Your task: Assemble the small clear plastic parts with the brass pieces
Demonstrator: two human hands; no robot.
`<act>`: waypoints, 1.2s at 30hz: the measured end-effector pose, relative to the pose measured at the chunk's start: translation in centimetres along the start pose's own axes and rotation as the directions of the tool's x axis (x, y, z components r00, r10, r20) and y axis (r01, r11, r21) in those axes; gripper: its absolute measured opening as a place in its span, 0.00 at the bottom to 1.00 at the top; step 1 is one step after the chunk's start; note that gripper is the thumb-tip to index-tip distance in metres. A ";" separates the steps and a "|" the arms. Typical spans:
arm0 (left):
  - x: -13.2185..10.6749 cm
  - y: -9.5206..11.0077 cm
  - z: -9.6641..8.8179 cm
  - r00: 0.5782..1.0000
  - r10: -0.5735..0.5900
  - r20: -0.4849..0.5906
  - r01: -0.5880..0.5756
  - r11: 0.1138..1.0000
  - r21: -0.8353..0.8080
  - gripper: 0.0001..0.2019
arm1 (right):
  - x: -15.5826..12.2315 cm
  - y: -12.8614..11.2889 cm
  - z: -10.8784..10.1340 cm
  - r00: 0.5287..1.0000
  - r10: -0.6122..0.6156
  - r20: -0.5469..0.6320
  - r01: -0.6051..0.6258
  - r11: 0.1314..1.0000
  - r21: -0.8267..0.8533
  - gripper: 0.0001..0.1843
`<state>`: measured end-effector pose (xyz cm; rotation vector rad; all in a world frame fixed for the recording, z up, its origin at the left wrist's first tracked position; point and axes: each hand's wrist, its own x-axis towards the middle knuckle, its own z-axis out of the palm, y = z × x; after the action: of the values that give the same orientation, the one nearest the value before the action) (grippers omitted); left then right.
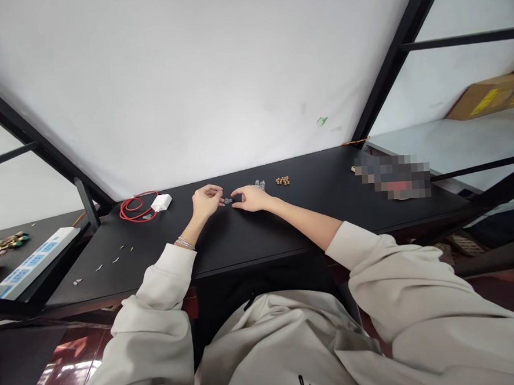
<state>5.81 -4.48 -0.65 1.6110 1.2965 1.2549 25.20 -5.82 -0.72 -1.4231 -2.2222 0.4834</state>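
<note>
My left hand [206, 201] and my right hand [251, 198] rest on a black tabletop [246, 239], fingertips facing each other. Between them lies a tiny clear piece [228, 200], with a small dark piece [238, 198] against my right fingertips. Whether either hand grips these is too small to tell. Just beyond my right hand stand several clear parts [259, 185], and further right lies a cluster of small brown beads [282, 180]. A red cable [131, 209] with a white charger [162, 202] lies left of my left hand.
Several small metal pieces [115, 260] are scattered at the table's near left. Lower left, a white power strip [39, 262] and metal buttons [1, 244] sit on another black surface. A pixelated patch [391, 177] covers the right of the table. Black metal frame bars [399, 56] rise beyond.
</note>
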 end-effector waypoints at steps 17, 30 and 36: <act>-0.8 1.0 0.2 0.981 -0.043 0.191 0.071 0.987 -0.143 0.18 | 0.2 1.0 0.5 0.964 0.242 -0.115 -0.132 0.802 0.582 0.09; -0.7 0.8 0.3 0.978 -0.060 0.202 0.095 0.981 -0.167 0.15 | 0.2 0.4 0.5 0.976 0.173 -0.131 -0.069 0.817 0.572 0.05; -0.2 -0.6 0.4 0.953 -0.040 0.300 0.050 0.998 -0.026 0.09 | -0.1 0.7 0.1 0.993 0.092 -0.073 -0.055 0.912 0.407 0.09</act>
<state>6.01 -4.46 -1.37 1.6638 1.1090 0.9545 25.69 -5.62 -1.16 -1.2788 -1.8624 0.8333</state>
